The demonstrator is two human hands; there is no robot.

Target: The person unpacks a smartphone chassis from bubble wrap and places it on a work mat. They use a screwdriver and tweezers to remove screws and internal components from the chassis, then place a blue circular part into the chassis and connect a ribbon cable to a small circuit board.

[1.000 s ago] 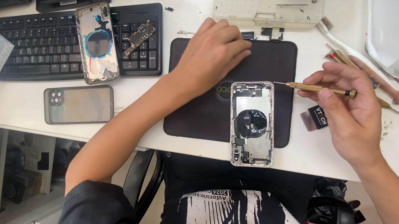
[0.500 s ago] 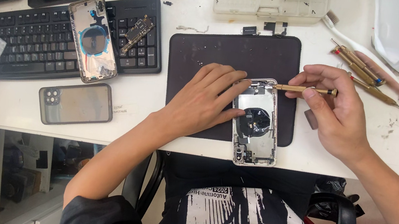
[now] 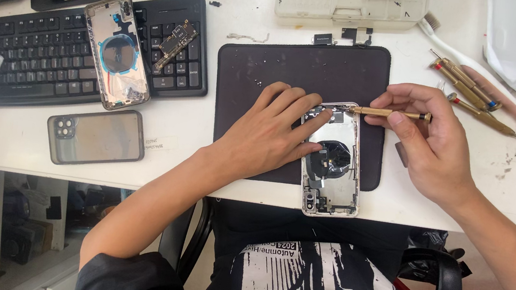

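Opened phone housing (image 3: 333, 166) is pinned flat on the black mat (image 3: 292, 71) by the left hand (image 3: 269, 133), fingers spread wide, so the screwdriver (image 3: 391, 113), pinched in the right hand (image 3: 433, 145), is steadied at its top edge.

Opened silver phone housing (image 3: 333, 163) lying flat across mat's near edge, brass screwdriver (image 3: 391, 113) tip at its far end.

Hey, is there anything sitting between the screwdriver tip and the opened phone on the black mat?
Nothing visible. The right hand holds the brass screwdriver with its tip right at the top edge of the opened phone. The left hand rests on the phone's left side, beside the tip, not in its path.
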